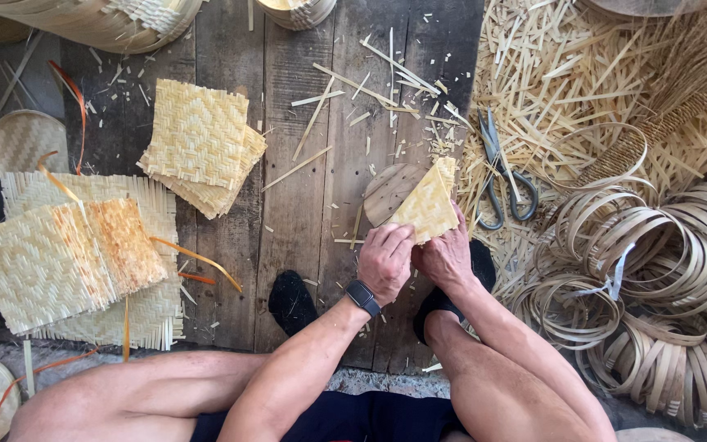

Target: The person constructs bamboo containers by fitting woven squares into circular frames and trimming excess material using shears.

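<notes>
My left hand [385, 260] and my right hand [445, 255] are side by side, both gripping the near edge of a small pale woven bamboo mat [429, 202]. The mat is folded or bent upward and rests over a round wooden disc [385, 193] lying on the dark plank floor [304, 213]. A dark watch sits on my left wrist. My bare knees frame the bottom of the view, and my black-socked feet lie below the hands.
Grey scissors [501, 176] lie just right of the mat on bamboo offcuts [566, 82]. Coiled bamboo rings [656, 270] pile at the right. A stack of woven squares [200, 146] lies centre left, larger woven mats [67, 258] further left, baskets [100, 20] at the top.
</notes>
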